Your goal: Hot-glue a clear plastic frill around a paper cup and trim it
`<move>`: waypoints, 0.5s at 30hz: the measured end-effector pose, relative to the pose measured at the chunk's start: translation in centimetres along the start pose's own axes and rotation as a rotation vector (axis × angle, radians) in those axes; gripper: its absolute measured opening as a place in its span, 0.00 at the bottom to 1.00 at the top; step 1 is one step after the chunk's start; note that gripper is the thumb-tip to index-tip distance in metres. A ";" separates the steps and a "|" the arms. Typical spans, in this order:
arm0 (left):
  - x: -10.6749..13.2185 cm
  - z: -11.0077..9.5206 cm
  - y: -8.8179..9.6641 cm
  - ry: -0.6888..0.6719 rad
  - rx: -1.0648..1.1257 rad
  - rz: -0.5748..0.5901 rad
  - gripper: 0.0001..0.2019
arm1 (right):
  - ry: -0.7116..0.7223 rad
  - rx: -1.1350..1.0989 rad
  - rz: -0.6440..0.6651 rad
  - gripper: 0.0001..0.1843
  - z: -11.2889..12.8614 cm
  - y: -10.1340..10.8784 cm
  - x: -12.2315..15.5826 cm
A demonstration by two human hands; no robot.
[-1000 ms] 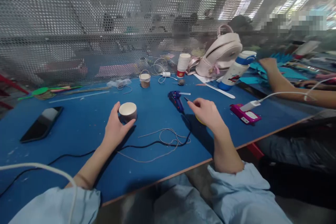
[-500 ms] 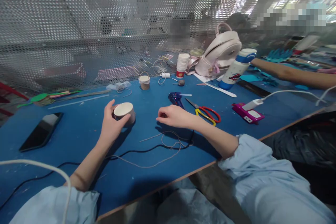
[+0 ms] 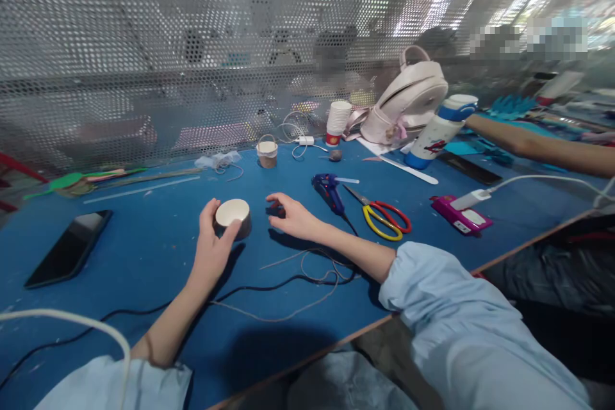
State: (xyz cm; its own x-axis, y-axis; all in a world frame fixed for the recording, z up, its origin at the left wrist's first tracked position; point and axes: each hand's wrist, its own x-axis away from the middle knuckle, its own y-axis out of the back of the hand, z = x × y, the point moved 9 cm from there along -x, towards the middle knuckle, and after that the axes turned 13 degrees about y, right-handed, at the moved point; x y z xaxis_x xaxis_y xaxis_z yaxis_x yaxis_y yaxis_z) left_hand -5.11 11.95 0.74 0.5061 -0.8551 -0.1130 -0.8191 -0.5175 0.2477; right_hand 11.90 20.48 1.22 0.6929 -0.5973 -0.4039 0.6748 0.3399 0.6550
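Note:
My left hand (image 3: 211, 250) is closed around the side of a short paper cup (image 3: 233, 214) that stands upright on the blue table (image 3: 144, 237). My right hand (image 3: 294, 219) hovers just right of the cup, palm down. Its thumb and fingers are apart and point at the cup, with a small dark patch between them that I cannot make out. A loose string (image 3: 300, 272) and a black cord (image 3: 259, 282) lie under my right forearm. A blue glue gun (image 3: 329, 189) and red-and-yellow scissors (image 3: 384, 216) lie to the right of that hand.
A black phone (image 3: 67, 248) lies at the left. At the back stand a small handled cup (image 3: 267, 153), a cup stack (image 3: 338, 120), a pink backpack (image 3: 408, 99) and a bottle (image 3: 437, 133). A pink device (image 3: 462, 219) lies at the right, near a co-worker's arm (image 3: 538, 147). A perforated screen (image 3: 192, 45) closes the far edge.
My right hand left the scissors on the table and moved left across the glue gun to beside the cup. My left hand stayed on the cup.

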 end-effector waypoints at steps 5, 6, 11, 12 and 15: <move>-0.2 1.9 1.1 0.242 0.288 -0.038 0.26 | 0.074 -0.034 0.057 0.45 2.5 -1.7 -1.8; -0.3 2.2 1.1 0.264 0.319 -0.042 0.25 | 0.086 -0.038 0.073 0.49 3.0 -2.2 -2.4; -1.0 2.7 1.5 0.315 0.431 -0.072 0.22 | -0.050 -0.399 0.060 0.50 2.4 -3.7 -4.6; -1.1 2.6 1.8 0.316 0.449 -0.080 0.22 | -0.112 -0.509 0.053 0.48 1.8 -3.7 -4.7; -1.2 2.4 2.4 0.309 0.481 -0.098 0.21 | -0.206 -0.695 0.087 0.40 0.8 -3.2 -4.7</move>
State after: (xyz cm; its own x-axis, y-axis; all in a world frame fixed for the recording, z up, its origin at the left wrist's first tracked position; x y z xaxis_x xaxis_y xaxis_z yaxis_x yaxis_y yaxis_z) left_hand -8.35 11.65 -0.88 0.5823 -0.7902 0.1911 -0.7582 -0.6126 -0.2232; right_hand 6.29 21.68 1.56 0.7359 -0.6483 -0.1955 0.6722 0.7343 0.0950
